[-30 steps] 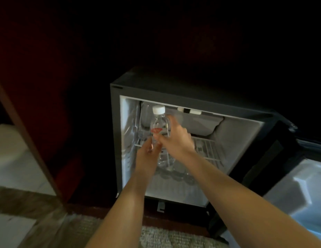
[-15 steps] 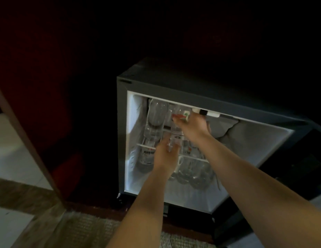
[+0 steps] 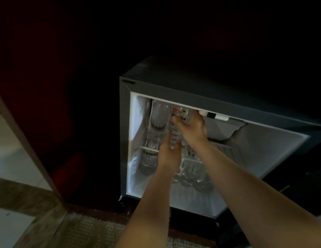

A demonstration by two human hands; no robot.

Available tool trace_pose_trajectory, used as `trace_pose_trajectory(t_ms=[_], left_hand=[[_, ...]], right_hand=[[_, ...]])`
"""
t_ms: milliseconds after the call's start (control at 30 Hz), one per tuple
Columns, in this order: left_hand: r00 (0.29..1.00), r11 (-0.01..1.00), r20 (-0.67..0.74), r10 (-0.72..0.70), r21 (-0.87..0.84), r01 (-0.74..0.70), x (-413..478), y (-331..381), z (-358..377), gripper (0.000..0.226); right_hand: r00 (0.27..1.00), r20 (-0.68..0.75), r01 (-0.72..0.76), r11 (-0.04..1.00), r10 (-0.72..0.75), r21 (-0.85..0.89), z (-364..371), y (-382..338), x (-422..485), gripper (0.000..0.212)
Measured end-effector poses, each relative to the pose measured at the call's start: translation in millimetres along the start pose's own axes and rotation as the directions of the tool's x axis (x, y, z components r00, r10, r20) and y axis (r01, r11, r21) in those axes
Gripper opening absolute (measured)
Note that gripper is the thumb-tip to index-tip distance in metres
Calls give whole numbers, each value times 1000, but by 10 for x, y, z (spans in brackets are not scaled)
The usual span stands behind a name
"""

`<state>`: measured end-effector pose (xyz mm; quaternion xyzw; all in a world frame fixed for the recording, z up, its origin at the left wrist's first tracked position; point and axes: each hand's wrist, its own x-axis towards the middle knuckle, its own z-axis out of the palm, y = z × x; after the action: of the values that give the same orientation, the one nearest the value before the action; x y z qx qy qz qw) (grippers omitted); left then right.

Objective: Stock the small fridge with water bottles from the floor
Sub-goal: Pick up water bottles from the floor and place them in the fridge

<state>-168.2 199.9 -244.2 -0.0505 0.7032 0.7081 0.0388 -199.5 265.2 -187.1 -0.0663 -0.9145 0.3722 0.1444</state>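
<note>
The small fridge (image 3: 174, 90) stands open, its white inside lit. Both my hands reach into its upper left part. My right hand (image 3: 192, 127) grips the upper end of a clear water bottle (image 3: 175, 126) with a red and white label, lying tilted on the wire shelf (image 3: 222, 151). My left hand (image 3: 169, 151) holds the same bottle's lower end from below. Another clear bottle (image 3: 158, 117) lies just left of it. Several more bottles (image 3: 193, 176) sit on the fridge floor under the shelf, and one (image 3: 149, 158) stands at the lower left.
A white freezer flap (image 3: 220, 128) hangs at the fridge's upper right. Dark red cabinet walls surround the fridge. A wooden post (image 3: 28, 145) slants at the left, with pale floor tiles (image 3: 11, 158) beyond it. A woven rug (image 3: 95, 233) lies in front.
A second ago I held the bottle upright in front of the fridge. Since then both hands have pushed it in onto the upper shelf, tilted beside the other bottle.
</note>
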Motion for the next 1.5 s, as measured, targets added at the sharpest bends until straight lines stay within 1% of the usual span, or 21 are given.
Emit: trace_pose_trajectory(t_ms=[133,233,333,433,500,533,600,667,767,833,900,1000,1033,1067,1167,1267,1367,1433,1500], left_hand=[[1000,1000,-26,13,-2,-13,14,19,-27,50],[1000,1000,-20,18,0,-18,10,10,-38,48],[1000,1000,-4,11,17,-11,-27,12,-46,48],[1000,999,14,5,54,-5,-70,29,-62,47],[1000,996,19,-1,88,0,-113,37,-77,42],[1000,990,19,16,138,-19,-143,38,-94,37],[997,963,25,72,260,-76,-234,50,-138,26],[992,939,42,122,320,-129,-346,50,-181,25],[990,914,96,104,383,-133,-570,91,-212,28],[985,911,155,72,392,-129,-744,131,-199,24],[977,913,208,53,386,-131,-938,209,-150,21],[966,897,247,71,408,-170,-1192,320,-61,22],[961,894,263,83,407,-188,-1308,364,-24,23],[953,893,285,99,397,-211,-1429,414,14,24],[918,885,372,135,371,-281,-1859,582,158,25],[867,882,484,121,348,-318,-2277,698,368,24],[775,881,624,99,307,-360,-2694,739,651,16],[703,854,706,91,307,-419,-2974,742,899,13],[648,824,758,72,320,-467,-3177,713,1094,15]], right_hand=[[1000,-17,-16,1000,16,-4,34,-7,6,43],[1000,-8,-25,1000,26,6,34,-2,9,46],[999,31,-33,997,31,65,22,38,6,50],[992,110,-80,986,65,143,-2,62,-64,61],[987,135,-107,980,85,167,-44,95,-146,69],[986,138,-116,978,93,172,-71,120,-189,70],[982,152,-136,974,109,181,-145,162,-290,66],[977,177,-148,975,119,163,-245,204,-416,59],[971,201,-148,984,126,99,-419,274,-641,44],[978,176,-128,990,115,63,-547,321,-807,38],[982,155,-116,991,105,66,-710,348,-986,33],[988,133,-100,989,85,113,-960,371,-1216,14],[991,112,-94,987,79,133,-1073,375,-1311,9],[993,92,-86,986,73,145,-1192,376,-1405,9],[998,57,-42,986,33,162,-1603,409,-1742,11],[1000,12,-26,983,24,182,-2018,510,-2108,18],[998,-4,-63,975,65,211,-2435,701,-2571,11],[994,-22,-97,970,105,224,-2707,898,-2930,8],[988,-47,-133,961,148,245,-2892,1074,-3225,10]])
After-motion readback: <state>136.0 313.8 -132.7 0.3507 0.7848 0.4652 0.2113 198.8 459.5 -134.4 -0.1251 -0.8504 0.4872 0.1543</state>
